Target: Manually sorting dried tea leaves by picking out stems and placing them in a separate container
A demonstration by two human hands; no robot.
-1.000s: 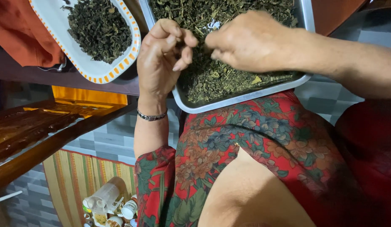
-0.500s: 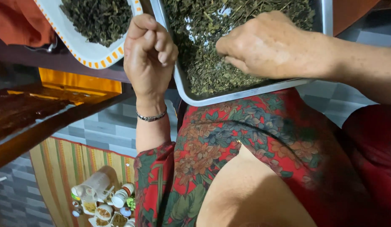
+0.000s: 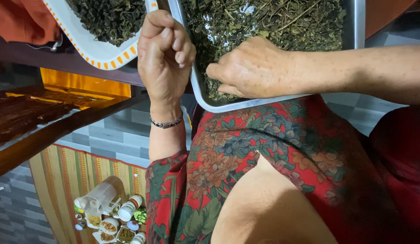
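Observation:
A metal tray (image 3: 354,27) full of dried green leaves (image 3: 273,20) rests on my lap at the top of the view. My right hand (image 3: 253,68) lies in the tray near its front rim, fingers curled down and pinched into the leaves, fingertips buried. My left hand (image 3: 167,54), with a thin bracelet on the wrist, hovers at the tray's left rim. Its fingers are closed in a loose fist and whatever is inside is hidden. Just left of it stands a white plate (image 3: 90,47) with an orange-dotted rim, heaped with darker dried leaves (image 3: 108,18).
The plate sits on a dark wooden table (image 3: 47,131) at the left, with an orange cloth (image 3: 20,22) beside it. Below on a striped mat (image 3: 65,180) stand a clear plastic jug (image 3: 99,196) and several small bowls and cups (image 3: 124,221). The floor is grey tile.
My left hand has drawn back from the tray's leaves to its left rim and closed into a fist. My right hand has slid toward the tray's front rim.

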